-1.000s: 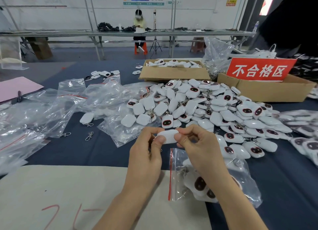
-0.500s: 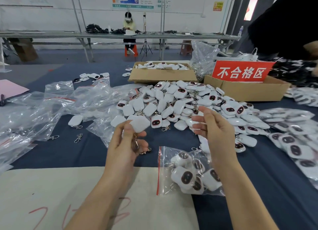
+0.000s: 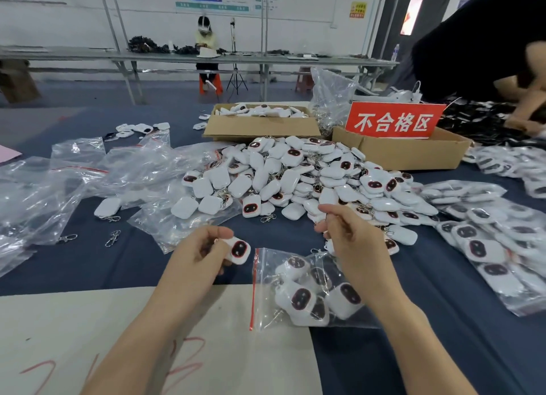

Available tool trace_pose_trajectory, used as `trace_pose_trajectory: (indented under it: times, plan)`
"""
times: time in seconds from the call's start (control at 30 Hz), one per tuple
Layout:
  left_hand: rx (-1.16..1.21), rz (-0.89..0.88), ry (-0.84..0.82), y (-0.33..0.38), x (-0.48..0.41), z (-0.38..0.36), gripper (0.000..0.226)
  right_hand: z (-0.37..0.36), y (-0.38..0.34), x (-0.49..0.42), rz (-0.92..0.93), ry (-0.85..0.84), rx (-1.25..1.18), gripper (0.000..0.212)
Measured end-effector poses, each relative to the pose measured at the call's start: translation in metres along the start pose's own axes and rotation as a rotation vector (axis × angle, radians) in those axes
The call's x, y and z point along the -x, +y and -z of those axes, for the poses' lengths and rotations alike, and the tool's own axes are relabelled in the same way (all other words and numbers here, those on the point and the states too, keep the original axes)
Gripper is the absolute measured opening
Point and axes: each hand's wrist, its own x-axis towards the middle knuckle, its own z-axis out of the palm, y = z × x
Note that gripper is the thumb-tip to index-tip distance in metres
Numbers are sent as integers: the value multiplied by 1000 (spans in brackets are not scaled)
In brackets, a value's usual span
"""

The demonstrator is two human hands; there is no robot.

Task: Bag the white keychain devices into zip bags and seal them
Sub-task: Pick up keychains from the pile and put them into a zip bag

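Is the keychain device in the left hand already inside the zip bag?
Out. The left hand holds the device just left of the zip bag.

1 view only: a wide-angle camera worn on the person's head, facing forward and down across the table (image 3: pixel 88 264). It sits close above the left hand (image 3: pixel 201 255) and the right hand (image 3: pixel 351 241), with both forearms entering from the near edge. The far wall (image 3: pixel 59 25) fills the top, its straight lines bowed.

- One white keychain device (image 3: pixel 238 250), dark red-rimmed face showing, is held in the left hand (image 3: pixel 201 255).
- Clear red-striped zip bag (image 3: pixel 264 291) lies flat just right of it, holding several devices.
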Motion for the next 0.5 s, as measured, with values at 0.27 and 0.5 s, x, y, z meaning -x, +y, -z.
trace_pose_trajectory:
  times: [0.27, 0.5]
  plan:
    - [-65, 91, -204, 5, 3, 5, 25, -3, 4, 4, 38, -18, 123, 28]
    - [92, 145, -270, 5, 11, -7, 21, -8, 4, 6, 21, -94, 175, 29]
